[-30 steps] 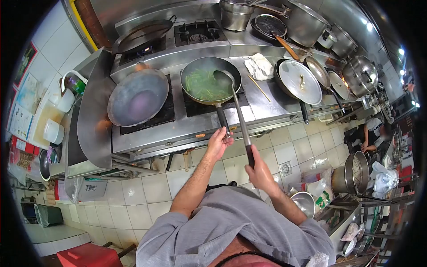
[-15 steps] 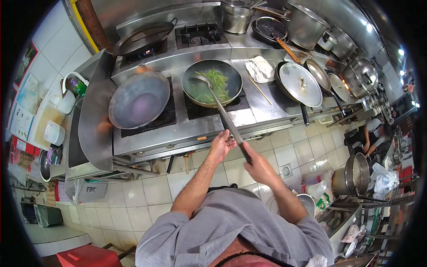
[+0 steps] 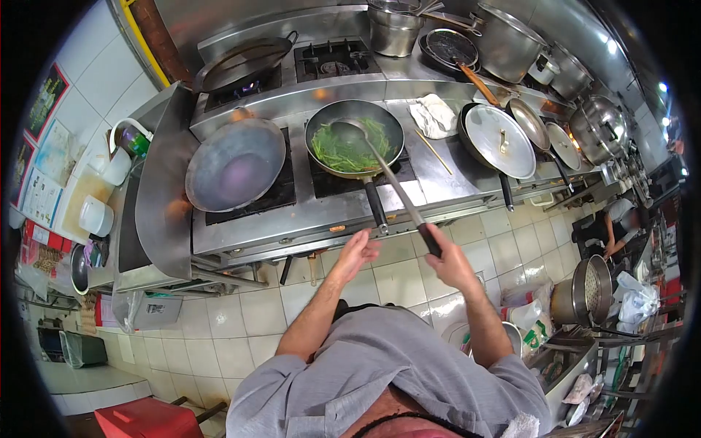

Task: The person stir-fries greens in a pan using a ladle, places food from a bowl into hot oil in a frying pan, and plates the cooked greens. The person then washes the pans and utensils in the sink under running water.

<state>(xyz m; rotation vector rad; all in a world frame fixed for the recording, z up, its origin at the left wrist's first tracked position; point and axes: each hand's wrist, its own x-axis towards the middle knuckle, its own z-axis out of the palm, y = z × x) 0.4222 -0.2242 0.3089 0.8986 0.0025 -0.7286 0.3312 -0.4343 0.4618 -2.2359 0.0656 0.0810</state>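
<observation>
My right hand (image 3: 451, 261) is closed round the dark handle of a long metal ladle (image 3: 394, 182). The ladle's bowl rests among green vegetable strips (image 3: 332, 148) in a dark frying pan (image 3: 394, 128) on the front burner. The pan's black handle points toward me. Just below and left of the handle's end, my left hand (image 3: 358, 252) is apart from it, fingers spread and holding nothing.
A large wok (image 3: 235, 164) stands left of the pan. To the right are a white cloth (image 3: 434, 117), a thin stick (image 3: 434, 152) and a lidded pan (image 3: 500, 141). Pots line the back, and another person (image 3: 617, 223) is at far right.
My left hand has let go of the pan handle and moved slightly away. The ladle first swept to the left, then back toward the pan's middle, and the strips have spread out again.
</observation>
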